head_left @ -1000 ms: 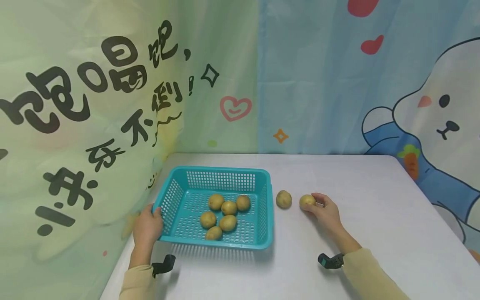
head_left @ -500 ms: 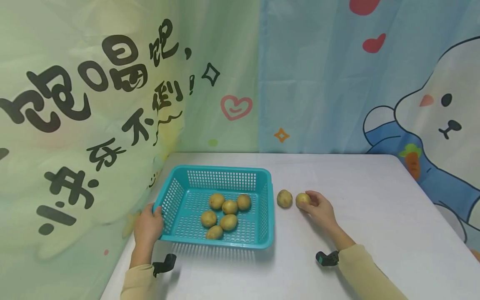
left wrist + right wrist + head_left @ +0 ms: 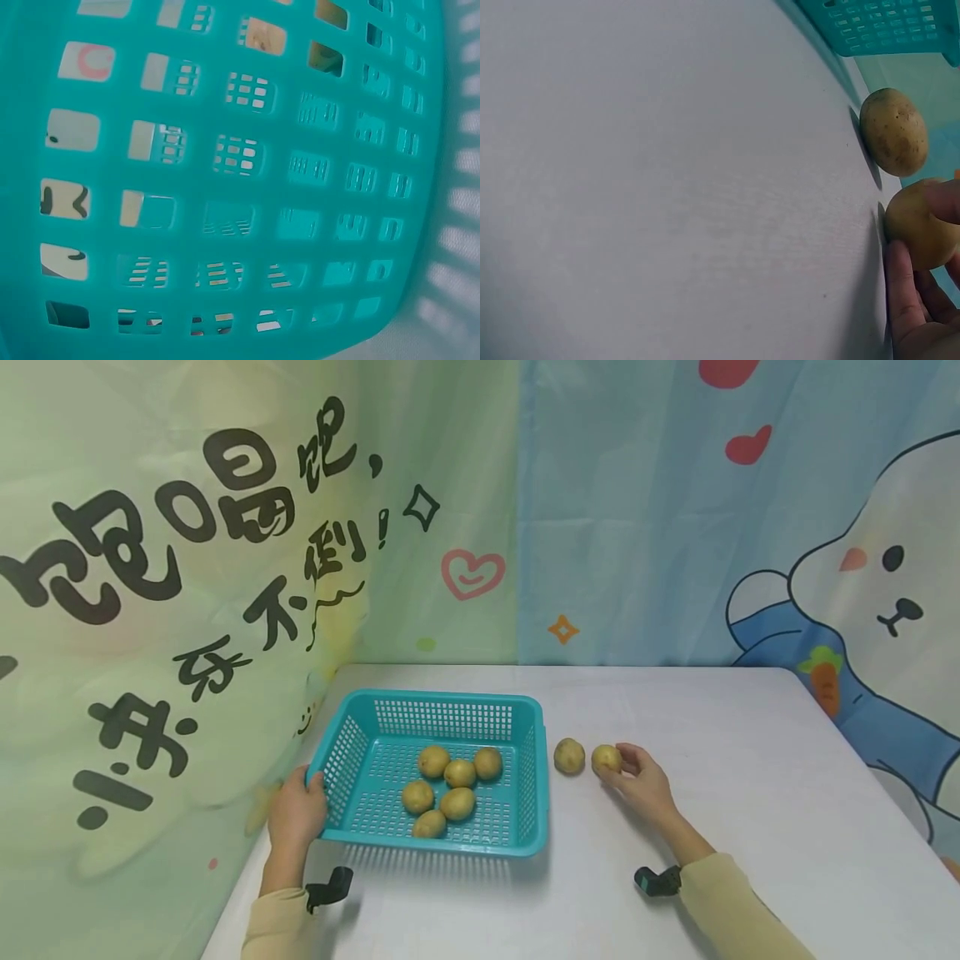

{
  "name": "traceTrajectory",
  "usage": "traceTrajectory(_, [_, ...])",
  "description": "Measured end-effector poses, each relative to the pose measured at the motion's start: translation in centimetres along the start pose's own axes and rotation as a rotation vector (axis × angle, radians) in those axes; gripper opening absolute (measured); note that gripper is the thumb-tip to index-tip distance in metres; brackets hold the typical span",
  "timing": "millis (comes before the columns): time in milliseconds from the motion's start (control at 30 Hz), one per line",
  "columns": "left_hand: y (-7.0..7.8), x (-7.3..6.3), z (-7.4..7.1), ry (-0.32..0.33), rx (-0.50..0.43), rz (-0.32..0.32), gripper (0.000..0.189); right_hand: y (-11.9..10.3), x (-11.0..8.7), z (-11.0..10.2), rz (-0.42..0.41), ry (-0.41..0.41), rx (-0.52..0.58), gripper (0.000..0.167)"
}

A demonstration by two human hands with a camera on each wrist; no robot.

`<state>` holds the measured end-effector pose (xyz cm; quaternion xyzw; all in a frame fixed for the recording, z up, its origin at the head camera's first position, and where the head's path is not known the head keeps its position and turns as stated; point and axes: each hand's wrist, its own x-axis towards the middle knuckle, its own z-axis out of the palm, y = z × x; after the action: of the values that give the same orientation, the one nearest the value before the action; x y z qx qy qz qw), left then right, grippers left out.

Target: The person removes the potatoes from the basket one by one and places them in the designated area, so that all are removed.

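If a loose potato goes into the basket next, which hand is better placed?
Probably the right hand: it holds a potato to the right of the basket, with a second potato in between. The left hand grips the basket's left side, away from both.

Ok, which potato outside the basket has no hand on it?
The loose potato nearer the basket, on the white table between it and the right hand. The other loose potato is in that hand's grip.
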<state>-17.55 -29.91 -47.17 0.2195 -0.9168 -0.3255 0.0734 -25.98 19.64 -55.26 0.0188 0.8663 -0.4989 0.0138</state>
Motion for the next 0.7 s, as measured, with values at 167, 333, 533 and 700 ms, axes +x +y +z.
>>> traceTrajectory(167, [0.1, -0.1, -0.1, -0.009, -0.001, -0.001, 0.046, 0.1, -0.8, -0.4, 0.006, 0.013, 0.008, 0.072])
traceTrajectory(333, [-0.1, 0.1, 0.0, -0.009, 0.002, -0.002, 0.046, 0.1, -1.8, -1.0, 0.034, 0.044, 0.030, 0.067])
traceTrajectory(533, [-0.4, 0.2, 0.2, -0.009, 0.006, -0.004, 0.047, -0.5, -3.4, -1.2, 0.097, 0.189, 0.166, 0.052])
traceTrajectory(700, [-0.4, 0.3, 0.3, -0.015, 0.009, 0.003, 0.048, -3.1, -5.2, -0.2, 0.126, 0.280, 0.420, 0.045])
